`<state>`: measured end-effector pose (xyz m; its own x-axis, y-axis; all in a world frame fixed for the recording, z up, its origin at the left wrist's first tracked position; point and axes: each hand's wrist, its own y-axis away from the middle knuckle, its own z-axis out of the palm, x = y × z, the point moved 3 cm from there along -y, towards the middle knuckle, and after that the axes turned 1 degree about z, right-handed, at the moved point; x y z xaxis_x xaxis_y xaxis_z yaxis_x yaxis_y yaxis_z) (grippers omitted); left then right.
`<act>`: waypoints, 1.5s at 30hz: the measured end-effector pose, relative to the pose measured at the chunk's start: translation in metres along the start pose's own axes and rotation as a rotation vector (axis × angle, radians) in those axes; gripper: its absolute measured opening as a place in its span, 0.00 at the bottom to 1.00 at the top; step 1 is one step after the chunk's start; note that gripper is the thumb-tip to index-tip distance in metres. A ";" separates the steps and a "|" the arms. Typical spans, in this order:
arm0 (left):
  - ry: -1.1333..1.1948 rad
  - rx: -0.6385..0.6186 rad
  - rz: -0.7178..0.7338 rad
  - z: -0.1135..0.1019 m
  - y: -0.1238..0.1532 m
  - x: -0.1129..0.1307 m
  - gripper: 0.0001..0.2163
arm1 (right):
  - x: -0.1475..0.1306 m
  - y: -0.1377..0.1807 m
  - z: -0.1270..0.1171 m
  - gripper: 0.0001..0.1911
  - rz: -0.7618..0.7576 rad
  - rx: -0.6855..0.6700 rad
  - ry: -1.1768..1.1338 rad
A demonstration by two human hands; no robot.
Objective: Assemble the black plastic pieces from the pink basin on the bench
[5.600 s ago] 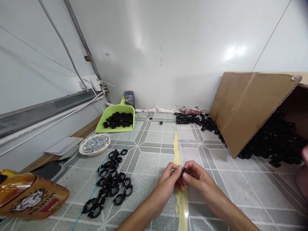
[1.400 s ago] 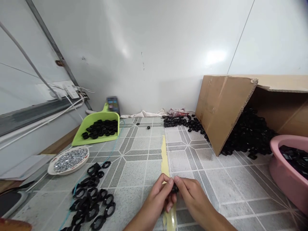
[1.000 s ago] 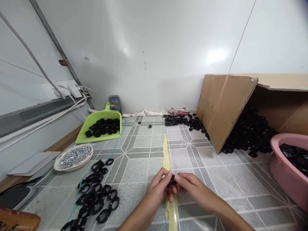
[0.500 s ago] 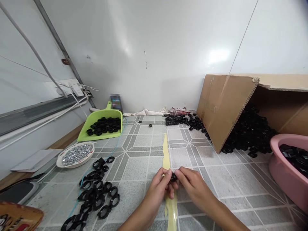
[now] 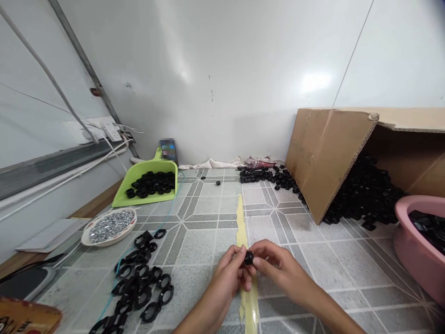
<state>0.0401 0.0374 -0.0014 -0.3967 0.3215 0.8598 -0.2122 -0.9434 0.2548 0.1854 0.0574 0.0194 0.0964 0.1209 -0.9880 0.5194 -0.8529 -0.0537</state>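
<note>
Between my two hands, low in the middle of the head view, is a small black ring-shaped plastic part [image 5: 248, 258]. My left hand [image 5: 232, 266] pinches it from the left with thumb and fingers. On the other side, my right hand [image 5: 274, 264] has its thumb and forefinger tips closed on the same part. My fingers cover some of its shape. Left of my hands lies a loose spread of black plastic rings [image 5: 143, 297], several of them overlapping. Beneath my hands a strip of yellow tape [image 5: 251, 308] runs along the tile-patterned surface.
A green dustpan [image 5: 120, 197] holds black parts. Before it stands a white dish [image 5: 86, 240] of small shiny metal pieces. At right, a cardboard box [image 5: 311, 157] lies on its side, spilling black parts, beside a pink tub [image 5: 405, 246]. More black parts [image 5: 257, 175] lie along the wall.
My right hand has shifted its hold, its forefinger now lifted and arched over the black part. The part has turned slightly in my fingers. My left hand stays nearly still.
</note>
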 end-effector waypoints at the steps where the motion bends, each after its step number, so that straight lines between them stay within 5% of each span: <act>1: -0.021 -0.012 -0.001 0.001 0.001 0.000 0.21 | 0.001 0.000 0.002 0.13 0.005 0.017 0.006; 7: -0.084 -0.085 0.003 0.003 0.004 0.000 0.20 | 0.013 0.000 0.003 0.26 0.050 0.128 0.082; 15: -0.001 -0.065 0.001 -0.003 0.000 -0.001 0.19 | 0.009 -0.008 -0.003 0.15 -0.012 -0.024 -0.228; 19: -0.041 -0.078 -0.010 -0.002 0.002 -0.001 0.19 | 0.007 -0.003 0.005 0.13 0.003 0.034 -0.056; 23: -0.033 -0.077 0.002 -0.002 0.003 0.000 0.19 | 0.009 0.004 0.010 0.22 -0.031 0.117 0.305; 28: 0.012 -0.064 -0.025 -0.002 0.002 0.002 0.18 | 0.005 0.006 0.008 0.12 -0.018 0.124 0.150; 32: 0.058 0.011 -0.063 -0.002 0.002 0.002 0.21 | -0.008 0.004 0.003 0.13 -0.094 0.031 0.106; 39: 0.054 0.024 -0.061 0.001 0.005 -0.002 0.21 | 0.000 0.008 0.012 0.10 -0.126 0.173 0.421; 45: 0.047 0.040 -0.070 0.001 0.007 -0.003 0.21 | 0.008 0.013 0.024 0.17 -0.095 0.188 0.534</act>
<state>0.0412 0.0301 -0.0020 -0.4241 0.3893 0.8177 -0.2059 -0.9207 0.3315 0.1726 0.0353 0.0078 0.4979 0.3996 -0.7697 0.3917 -0.8955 -0.2115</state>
